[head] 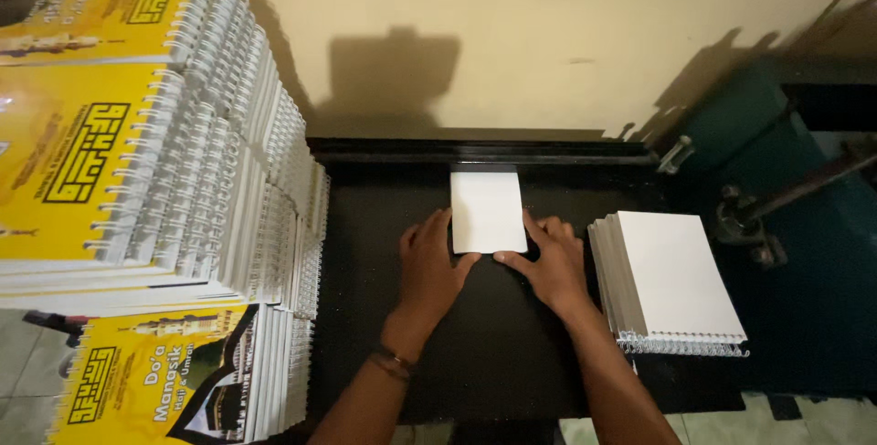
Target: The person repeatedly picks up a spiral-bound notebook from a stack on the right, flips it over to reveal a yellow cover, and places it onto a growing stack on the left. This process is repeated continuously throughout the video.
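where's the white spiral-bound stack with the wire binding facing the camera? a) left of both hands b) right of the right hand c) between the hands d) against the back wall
b: the white spiral-bound stack lies on the black table just right of the right hand, while the left hand and the right hand hold a small white block of pages between them.

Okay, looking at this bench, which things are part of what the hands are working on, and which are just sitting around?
In hand:
- white paper block, pressed by left hand and right hand
- black machine bed under it

Lying about:
- white wire-bound stack, to the right
- yellow-covered spiral booklets, piled on the left
- green machine lever
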